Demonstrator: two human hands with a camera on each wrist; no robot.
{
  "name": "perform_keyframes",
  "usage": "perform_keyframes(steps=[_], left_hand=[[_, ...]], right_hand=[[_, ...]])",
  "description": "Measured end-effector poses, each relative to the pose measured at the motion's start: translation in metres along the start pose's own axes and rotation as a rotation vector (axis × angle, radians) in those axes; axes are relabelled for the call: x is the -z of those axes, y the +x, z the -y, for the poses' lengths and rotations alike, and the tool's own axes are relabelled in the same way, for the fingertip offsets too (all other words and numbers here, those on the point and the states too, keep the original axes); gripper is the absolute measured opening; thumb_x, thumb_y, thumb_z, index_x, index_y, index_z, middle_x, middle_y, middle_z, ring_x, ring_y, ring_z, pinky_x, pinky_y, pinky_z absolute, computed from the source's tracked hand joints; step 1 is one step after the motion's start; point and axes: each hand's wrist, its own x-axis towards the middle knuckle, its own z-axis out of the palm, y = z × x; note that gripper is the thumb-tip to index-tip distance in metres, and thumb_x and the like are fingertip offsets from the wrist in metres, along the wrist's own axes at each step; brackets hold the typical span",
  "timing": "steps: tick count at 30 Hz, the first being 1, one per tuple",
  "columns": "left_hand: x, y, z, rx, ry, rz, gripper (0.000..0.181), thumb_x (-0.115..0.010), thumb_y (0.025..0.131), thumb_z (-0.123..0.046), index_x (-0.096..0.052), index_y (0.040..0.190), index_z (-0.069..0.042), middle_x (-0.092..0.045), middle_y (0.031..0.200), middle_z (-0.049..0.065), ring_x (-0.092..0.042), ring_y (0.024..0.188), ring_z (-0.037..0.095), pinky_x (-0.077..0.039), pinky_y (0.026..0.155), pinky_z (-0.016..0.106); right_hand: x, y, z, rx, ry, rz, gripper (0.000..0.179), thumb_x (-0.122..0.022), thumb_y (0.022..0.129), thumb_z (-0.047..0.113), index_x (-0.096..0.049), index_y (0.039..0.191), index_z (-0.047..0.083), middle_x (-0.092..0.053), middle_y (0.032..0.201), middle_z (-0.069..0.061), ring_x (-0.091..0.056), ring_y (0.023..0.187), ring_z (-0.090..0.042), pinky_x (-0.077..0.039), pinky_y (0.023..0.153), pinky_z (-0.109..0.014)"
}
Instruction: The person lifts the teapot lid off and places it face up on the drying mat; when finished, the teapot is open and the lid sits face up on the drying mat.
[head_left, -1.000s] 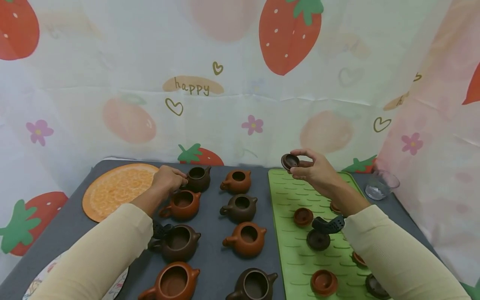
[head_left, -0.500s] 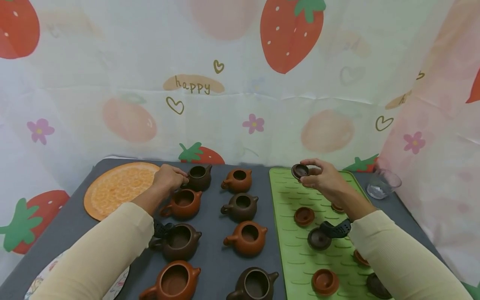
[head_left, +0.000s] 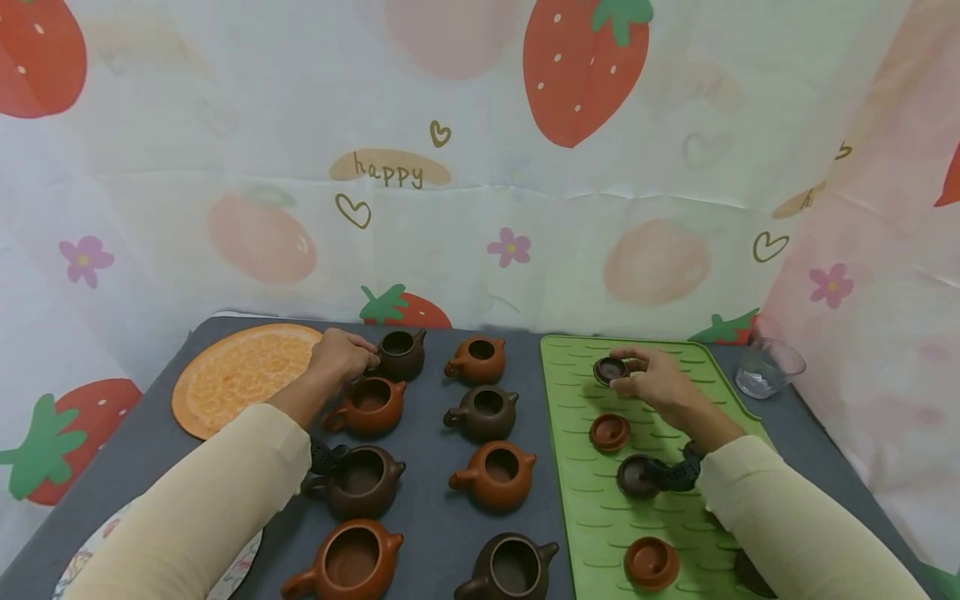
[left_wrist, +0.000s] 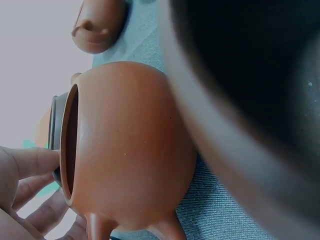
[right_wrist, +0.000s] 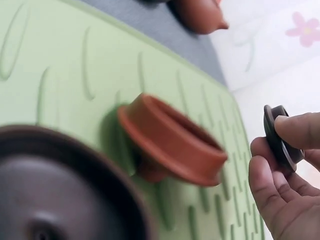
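At the back of the left column stands a small dark brown teapot [head_left: 401, 355] without a lid. My left hand [head_left: 339, 360] pinches it at the handle side; the handle itself is hidden by the fingers. In the left wrist view a reddish-brown teapot [left_wrist: 130, 145] partly blocks that grip. My right hand [head_left: 660, 385] holds a dark brown teapot lid [head_left: 609, 371] between thumb and fingers, its hollow underside showing, low over the back of the green mat [head_left: 585, 517]. In the right wrist view the pinched lid [right_wrist: 280, 137] stands on edge, beyond a reddish-brown lid [right_wrist: 172, 142].
Several lidless teapots stand in two columns, including a reddish one [head_left: 495, 475] and a dark one [head_left: 483, 412]. More lids, such as a dark lid [head_left: 637, 477], lie on the mat. An orange round mat [head_left: 247, 371] is at left, a clear glass [head_left: 767, 368] at right.
My right hand has lowered the dark lid toward the back of the green mat, moving it slightly right. The left hand has stayed at the dark teapot.
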Motion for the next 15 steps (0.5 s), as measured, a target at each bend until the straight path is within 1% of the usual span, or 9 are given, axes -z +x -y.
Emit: perform_keyframes(steps=[4,6,10,13,15], left_hand=[[0.0,0.0,0.0,-0.002,0.0,-0.005,0.021,-0.067,0.09,-0.011,-0.074,0.109,-0.004,-0.061,0.118,0.019,-0.057,0.094,0.033,-0.046,0.063,0.035],[0.0,0.0,0.0,-0.007,0.004,-0.006,0.021,-0.068,0.09,-0.011,-0.074,0.109,-0.004,-0.06,0.119,0.02,-0.057,0.096,0.033,-0.048,0.065,0.035],[0.001,-0.001,0.0,-0.008,0.009,-0.006,0.022,-0.068,0.09,-0.012,-0.074,0.109,-0.003,-0.06,0.12,0.02,-0.057,0.098,0.034,-0.051,0.07,0.038],[0.001,-0.001,0.0,-0.006,0.011,-0.007,0.022,-0.068,0.09,-0.013,-0.074,0.109,-0.004,-0.06,0.12,0.02,-0.057,0.099,0.034,-0.051,0.072,0.039],[0.001,-0.002,0.0,-0.005,0.012,-0.007,0.022,-0.068,0.09,-0.013,-0.074,0.109,-0.004,-0.06,0.119,0.02,-0.058,0.099,0.034,-0.052,0.074,0.04]], right_hand=[[-0.001,0.001,-0.006,-0.021,-0.059,0.006,0.055,-0.06,0.093,-0.001,-0.038,0.143,-0.005,-0.037,0.136,-0.032,-0.056,0.107,-0.037,-0.046,0.09,-0.051],[-0.001,0.002,-0.009,-0.029,-0.074,0.012,0.054,-0.061,0.093,-0.001,-0.039,0.142,-0.006,-0.038,0.135,-0.033,-0.057,0.106,-0.036,-0.047,0.088,-0.05],[-0.002,0.003,-0.013,-0.046,-0.142,0.019,0.052,-0.062,0.093,0.001,-0.041,0.14,-0.005,-0.042,0.132,-0.033,-0.058,0.102,-0.034,-0.048,0.084,-0.047],[-0.002,0.003,-0.017,-0.042,-0.18,0.024,0.053,-0.061,0.093,0.001,-0.041,0.141,-0.006,-0.045,0.13,-0.033,-0.057,0.104,-0.035,-0.048,0.083,-0.046],[-0.002,0.003,-0.019,-0.038,-0.185,0.021,0.052,-0.06,0.093,0.0,-0.041,0.141,-0.007,-0.046,0.13,-0.033,-0.056,0.106,-0.036,-0.048,0.084,-0.046]])
